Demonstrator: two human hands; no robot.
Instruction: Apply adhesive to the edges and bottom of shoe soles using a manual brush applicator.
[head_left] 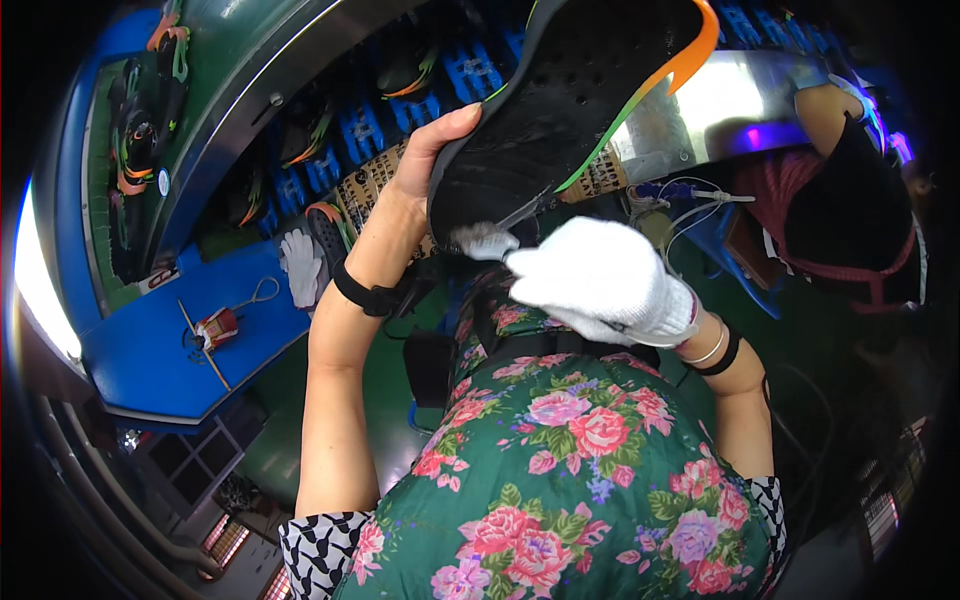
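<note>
My left hand (437, 148), bare and with a dark strap at the wrist, grips the edge of a large black shoe sole (560, 110). The sole is tilted up in front of me, its rim striped green and orange, with small holes toward its far part. A white knit glove covers my right hand (605, 285), which is closed round a brush. The pale bristles of the brush (486, 241) touch the near rounded end of the sole or lie right by it; its handle is mostly hidden in the glove.
Beyond the sole runs a line of blue racks (362, 135) bearing more dark soles. On a blue table (150, 345) at left lie a spare glove (300, 265) and a small red container (216, 328) with a stick across it. Another person (840, 200) is close by at right, near loose tubes (705, 197).
</note>
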